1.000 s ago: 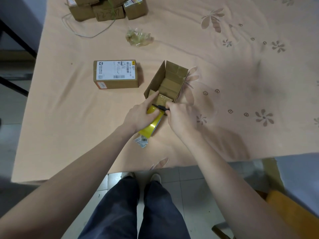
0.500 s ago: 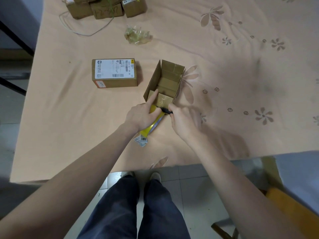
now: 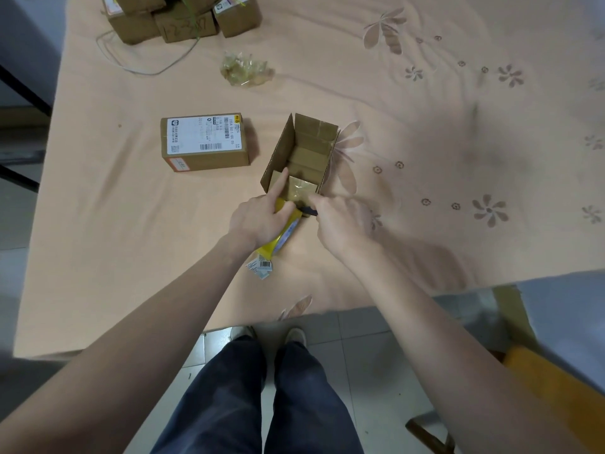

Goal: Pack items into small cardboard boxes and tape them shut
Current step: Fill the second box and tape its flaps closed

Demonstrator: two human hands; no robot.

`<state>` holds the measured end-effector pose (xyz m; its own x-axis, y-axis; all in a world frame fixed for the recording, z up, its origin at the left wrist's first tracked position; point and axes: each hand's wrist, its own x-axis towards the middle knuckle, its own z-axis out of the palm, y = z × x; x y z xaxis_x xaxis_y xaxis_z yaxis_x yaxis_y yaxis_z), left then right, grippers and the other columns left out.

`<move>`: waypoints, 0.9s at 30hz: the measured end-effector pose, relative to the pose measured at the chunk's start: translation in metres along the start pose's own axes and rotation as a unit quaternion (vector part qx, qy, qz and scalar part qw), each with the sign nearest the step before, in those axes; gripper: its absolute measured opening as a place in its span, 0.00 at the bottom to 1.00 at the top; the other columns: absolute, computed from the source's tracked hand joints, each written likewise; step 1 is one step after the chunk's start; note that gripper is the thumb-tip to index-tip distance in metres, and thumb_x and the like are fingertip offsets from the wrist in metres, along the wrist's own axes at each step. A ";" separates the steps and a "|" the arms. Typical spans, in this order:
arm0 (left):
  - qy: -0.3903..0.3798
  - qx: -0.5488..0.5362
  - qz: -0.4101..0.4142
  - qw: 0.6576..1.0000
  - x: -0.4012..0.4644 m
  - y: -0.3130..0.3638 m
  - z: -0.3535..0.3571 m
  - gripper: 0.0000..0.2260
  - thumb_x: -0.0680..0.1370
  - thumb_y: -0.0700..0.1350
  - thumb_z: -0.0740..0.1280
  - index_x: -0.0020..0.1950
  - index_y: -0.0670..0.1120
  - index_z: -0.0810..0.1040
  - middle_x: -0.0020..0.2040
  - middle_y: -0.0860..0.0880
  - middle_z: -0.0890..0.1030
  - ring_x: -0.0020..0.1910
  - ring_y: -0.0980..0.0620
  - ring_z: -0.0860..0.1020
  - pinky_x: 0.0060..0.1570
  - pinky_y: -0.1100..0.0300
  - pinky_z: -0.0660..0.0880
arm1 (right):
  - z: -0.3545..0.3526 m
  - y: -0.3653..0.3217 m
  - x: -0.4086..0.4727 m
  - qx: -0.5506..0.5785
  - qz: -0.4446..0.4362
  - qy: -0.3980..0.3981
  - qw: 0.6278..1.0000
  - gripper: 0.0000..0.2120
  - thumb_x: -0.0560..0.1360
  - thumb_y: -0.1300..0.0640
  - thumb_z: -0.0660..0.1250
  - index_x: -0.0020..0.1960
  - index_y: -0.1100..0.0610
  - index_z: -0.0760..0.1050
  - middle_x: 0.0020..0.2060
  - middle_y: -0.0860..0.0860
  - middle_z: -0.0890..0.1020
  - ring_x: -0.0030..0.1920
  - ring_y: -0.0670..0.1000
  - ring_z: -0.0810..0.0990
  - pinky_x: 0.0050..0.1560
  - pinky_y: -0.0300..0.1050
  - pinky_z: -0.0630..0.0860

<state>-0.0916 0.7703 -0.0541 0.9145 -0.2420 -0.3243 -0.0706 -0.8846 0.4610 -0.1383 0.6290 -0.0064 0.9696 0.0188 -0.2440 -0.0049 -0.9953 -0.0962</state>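
Gripping yellow packet [image 3: 281, 239], left hand's [image 3: 258, 221] fingers [image 3: 278, 188] touch open box [image 3: 302, 158].

I see a crumpled plastic wrapper [image 3: 247, 67] on the floral cloth [image 3: 458, 126], a thin cord [image 3: 144, 68] looping left of it.

You are looking at a dim, soft-lit scene: the counter [image 3: 425, 103] is showing a broad blurry shadow toward three o'clock, the right hand [image 3: 340, 221] is smearing with motion blur, and the wide lens is bowing straight edges near the frame borders.
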 end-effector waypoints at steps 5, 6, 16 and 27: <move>-0.006 -0.009 0.003 1.000 0.001 0.000 0.001 0.27 0.78 0.53 0.53 0.75 0.65 0.47 0.48 0.43 0.78 0.47 0.41 0.73 0.44 0.55 0.64 | 0.010 0.000 -0.004 -0.003 0.021 0.012 1.000 0.19 0.72 0.70 0.57 0.56 0.51 0.72 0.48 0.56 0.82 0.50 0.60 0.81 0.38 0.45 0.64; -0.005 -0.009 0.002 1.000 0.001 -0.001 0.001 0.27 0.78 0.53 0.53 0.75 0.65 0.47 0.45 0.44 0.77 0.44 0.42 0.71 0.44 0.55 0.64 | 0.013 -0.001 -0.004 -0.011 0.021 0.006 1.000 0.19 0.72 0.70 0.57 0.57 0.51 0.72 0.49 0.55 0.82 0.51 0.60 0.81 0.38 0.44 0.64; -0.004 -0.035 0.005 0.999 -0.004 -0.002 -0.003 0.29 0.76 0.55 0.54 0.74 0.68 0.44 0.41 0.46 0.75 0.41 0.43 0.71 0.43 0.54 0.66 | 0.039 0.025 -0.022 0.038 0.072 0.029 0.996 0.09 0.78 0.58 0.61 0.58 0.54 0.69 0.53 0.55 0.79 0.54 0.59 0.79 0.48 0.50 0.71; 0.022 -0.117 0.001 0.993 -0.026 -0.011 -0.011 0.37 0.67 0.58 0.56 0.74 0.64 0.45 0.49 0.54 0.77 0.47 0.42 0.77 0.47 0.52 0.72 | 0.076 0.041 -0.024 -0.005 0.097 -0.042 0.994 0.18 0.76 0.64 0.61 0.65 0.60 0.66 0.63 0.58 0.72 0.64 0.59 0.69 0.58 0.49 0.69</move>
<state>-0.1100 0.7909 -0.0423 0.9310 -0.2212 -0.2904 0.0183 -0.7663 0.6422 -0.1805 0.5945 -0.0781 0.9267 -0.1671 -0.3367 -0.1881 -0.9817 -0.0305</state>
